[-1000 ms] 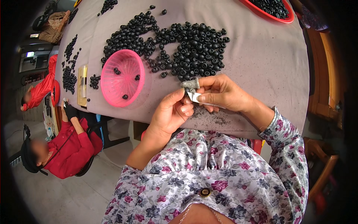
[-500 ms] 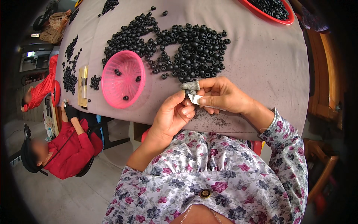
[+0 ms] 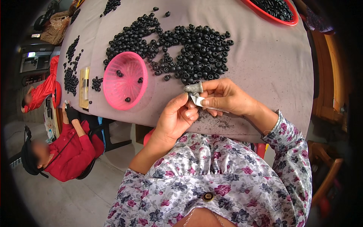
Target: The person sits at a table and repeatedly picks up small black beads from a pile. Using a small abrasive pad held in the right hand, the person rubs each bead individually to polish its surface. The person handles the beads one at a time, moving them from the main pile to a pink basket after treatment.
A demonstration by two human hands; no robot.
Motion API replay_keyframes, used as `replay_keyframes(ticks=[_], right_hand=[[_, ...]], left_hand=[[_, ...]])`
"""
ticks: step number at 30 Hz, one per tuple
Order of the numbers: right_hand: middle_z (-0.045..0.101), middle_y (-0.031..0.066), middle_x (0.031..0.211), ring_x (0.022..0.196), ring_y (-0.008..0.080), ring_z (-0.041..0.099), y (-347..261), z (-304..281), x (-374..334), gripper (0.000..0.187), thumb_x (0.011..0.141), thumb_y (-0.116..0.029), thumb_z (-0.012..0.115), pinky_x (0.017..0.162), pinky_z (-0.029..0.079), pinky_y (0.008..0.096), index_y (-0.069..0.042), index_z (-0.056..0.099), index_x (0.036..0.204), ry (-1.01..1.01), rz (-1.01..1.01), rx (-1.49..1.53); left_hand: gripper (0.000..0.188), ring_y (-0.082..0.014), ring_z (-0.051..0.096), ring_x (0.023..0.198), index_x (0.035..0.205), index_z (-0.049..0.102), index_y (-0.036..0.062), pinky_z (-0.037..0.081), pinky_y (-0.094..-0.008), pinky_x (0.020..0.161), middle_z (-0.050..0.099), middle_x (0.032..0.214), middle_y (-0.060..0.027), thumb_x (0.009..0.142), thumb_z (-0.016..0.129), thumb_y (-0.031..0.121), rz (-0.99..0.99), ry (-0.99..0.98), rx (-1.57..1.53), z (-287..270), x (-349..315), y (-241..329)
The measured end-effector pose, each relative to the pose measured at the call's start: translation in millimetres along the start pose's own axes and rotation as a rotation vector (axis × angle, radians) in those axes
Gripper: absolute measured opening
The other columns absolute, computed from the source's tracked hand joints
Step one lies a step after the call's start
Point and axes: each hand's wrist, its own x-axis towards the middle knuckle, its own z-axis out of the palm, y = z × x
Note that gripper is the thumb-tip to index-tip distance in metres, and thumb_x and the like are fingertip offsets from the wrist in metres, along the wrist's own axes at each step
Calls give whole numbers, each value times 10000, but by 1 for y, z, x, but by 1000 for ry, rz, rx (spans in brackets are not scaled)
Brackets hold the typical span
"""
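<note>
My left hand (image 3: 174, 116) pinches a small black round part (image 3: 190, 95), mostly hidden by the fingers. Held in my right hand (image 3: 230, 99) is a thin white-silver blade (image 3: 197, 101), its slanted tip against or right beside that part. A grey fabric finger cover (image 3: 193, 88) sits on my right index fingertip. Beyond my hands spreads a large pile of black round parts (image 3: 202, 56) with holes. To the left of my left hand stands a pink plastic basket (image 3: 107, 85) with a few similar parts inside.
Dark crumbs (image 3: 217, 122) lie on the grey cloth (image 3: 261, 56) near the table edge. A red basin (image 3: 294, 20) of black pieces stands at the far right. Smaller piles (image 3: 70, 81) and a yellowish box (image 3: 82, 99) are leftward. A person in red (image 3: 75, 157) sits at left.
Hardly anything differs. My right fingers and the grey finger cover have shifted very slightly; both hands keep their hold.
</note>
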Motion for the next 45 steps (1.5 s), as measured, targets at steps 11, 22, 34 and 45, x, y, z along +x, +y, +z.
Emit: replay_keyframes(ticks=[11, 22, 34, 45], right_hand=[[641, -17, 795, 581, 37, 540, 4, -1, 2, 166, 947, -111, 642, 482, 400, 183, -17, 669, 1081, 41, 9, -9], [643, -21, 799, 579, 34, 546, 3, 0, 1, 122, 932, -92, 649, 478, 395, 179, -27, 654, 1035, 37, 18, -24], [646, -19, 803, 584, 32, 551, 5, -2, 1, 109, 925, -80, 652, 482, 397, 174, -32, 643, 1021, 15, -3, 1], [651, -16, 801, 580, 33, 556, 2, -2, 0, 131, 934, -92, 651, 497, 426, 176, -27, 659, 1047, 18, 28, -12]], left_hand=[[264, -86, 491, 644, 1076, 605, -2, 422, -249, 618, 563, 816, -11, 972, 605, 240, 76, -38, 91, 11, 0, -6], [244, -78, 483, 630, 1027, 633, -1, 421, -245, 613, 593, 822, -20, 971, 619, 236, 75, -15, 81, 11, 2, -6], [213, -86, 492, 615, 969, 632, 16, 425, -258, 605, 606, 803, -22, 973, 614, 228, 66, -19, 67, 10, 2, -4], [206, -84, 499, 612, 975, 637, 18, 421, -251, 601, 607, 796, -21, 966, 624, 223, 58, -47, 57, 5, 3, -5]])
